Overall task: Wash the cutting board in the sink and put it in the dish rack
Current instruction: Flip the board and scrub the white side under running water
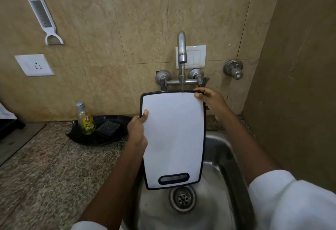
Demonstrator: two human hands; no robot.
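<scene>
Both hands, left hand (137, 128) and right hand (211, 100), grip the cutting board (173, 139) over the sink (223, 157), under the running faucet (181, 48); left of the sink, a soap bottle (86, 119) stands in a black tray (81, 137).

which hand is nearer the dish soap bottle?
Left. The left hand grips the cutting board just right of the dish soap bottle; the right hand holds the board's far corner.

Both bare forearms reach forward from white sleeves, the left hand (137, 130) closed on the left long edge of the cutting board (173, 139) with the thumb lying on its face, the right hand (211, 100) clasping its far right corner, fingers curled over the rim.
</scene>
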